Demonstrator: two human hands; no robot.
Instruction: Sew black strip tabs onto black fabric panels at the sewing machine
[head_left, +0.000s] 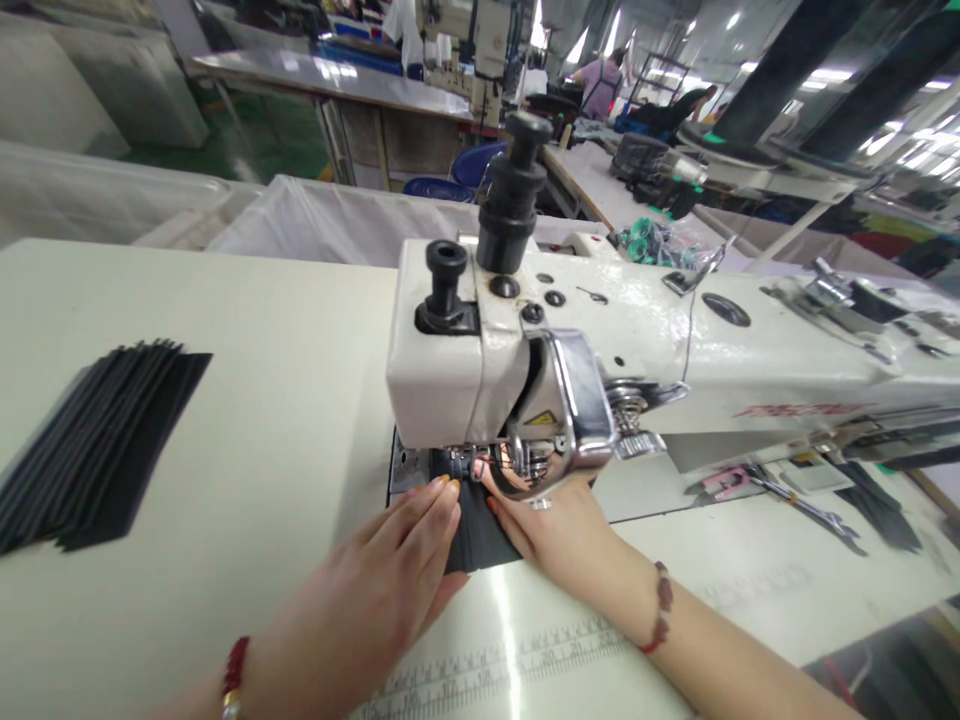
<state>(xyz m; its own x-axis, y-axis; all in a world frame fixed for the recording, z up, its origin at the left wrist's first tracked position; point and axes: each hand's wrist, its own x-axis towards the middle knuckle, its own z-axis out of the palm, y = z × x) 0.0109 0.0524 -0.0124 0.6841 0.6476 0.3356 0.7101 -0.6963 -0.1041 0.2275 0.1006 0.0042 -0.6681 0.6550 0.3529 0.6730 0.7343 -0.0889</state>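
Note:
A white sewing machine point(600, 340) fills the middle of the view. Under its needle area lies a dark fabric strip point(480, 540) on the cream table point(285, 420). My left hand point(390, 570) lies flat with fingers stretched out, pressing the strip's left side. My right hand point(547, 525) rests on the strip's right side, just below the presser foot; its fingertips are partly hidden by the machine head. Both wrists wear red bead bracelets.
A fanned stack of dark strips point(97, 440) lies at the left of the table. A printed ruler point(510, 660) runs along the front edge. Scissors and small tools point(795, 500) lie to the right. Another person point(600, 80) works far behind.

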